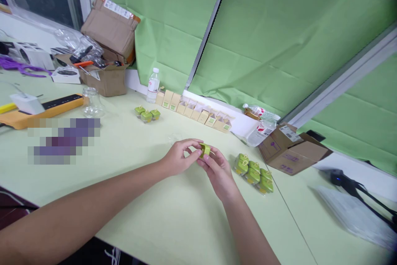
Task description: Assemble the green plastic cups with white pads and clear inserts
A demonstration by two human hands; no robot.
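Observation:
A small green lid is pinched between my two hands above the table. My left hand grips its left side with thumb and fingers, while my right hand holds it from the right. Fingers cover part of the lid. Just behind my left hand, a faint clear container stands on the table, partly hidden. To the right of my right hand sit several small clear containers with green lids, packed in rows. A smaller cluster of the same green-lidded containers stands farther back on the left.
A row of small cardboard boxes lines the back, beside an upright water bottle. At right are an open carton and plastic bottles. A glass flask, an orange power strip and a filled carton occupy the left.

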